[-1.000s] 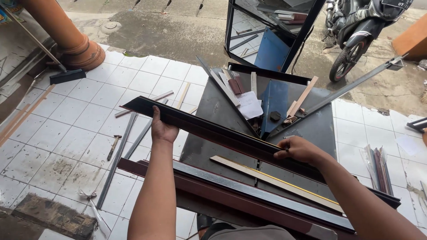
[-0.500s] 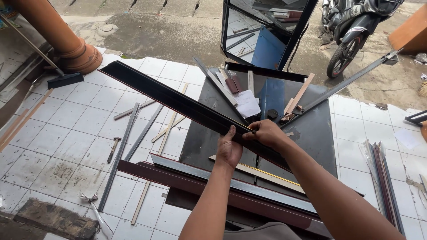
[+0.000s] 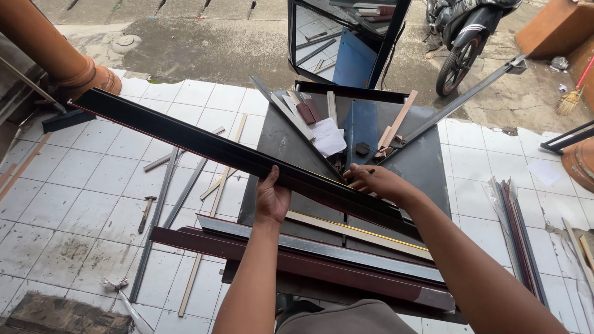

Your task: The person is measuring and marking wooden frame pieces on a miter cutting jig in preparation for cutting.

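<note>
While no bin or tray shows anywhere in the view, I note that the dark metal bench (image 3: 421,167) itself serves as the holder: on its top lie short offcut strips (image 3: 303,111), a white scrap of paper (image 3: 328,136), a blue panel (image 3: 362,124) and a small black block (image 3: 362,148). Along the bench's near edge rest a pale gold-edged strip (image 3: 359,232), a grey profile (image 3: 322,247) and a maroon profile (image 3: 297,263), all overhanging toward me. I hold the long black moulding (image 3: 198,145) with both hands: my left hand (image 3: 272,198) grips its near edge from below, fingers wrapped, and my right hand (image 3: 371,182) is clenched over it just beside the bench's middle. The moulding runs diagonally from the upper left, well past the bench's left edge and out over the white tiled floor (image 3: 74,204), down to the right across the bench top. It is straight, glossy black, with a thin red line along its lower edge. Open room lies to the left over the tiles, where loose metal strips (image 3: 179,192) and a hammer (image 3: 146,213) lie. To the right, a bundle of mouldings (image 3: 513,229) lies on the floor; a motorcycle (image 3: 464,37) stands beyond the bench.
</note>
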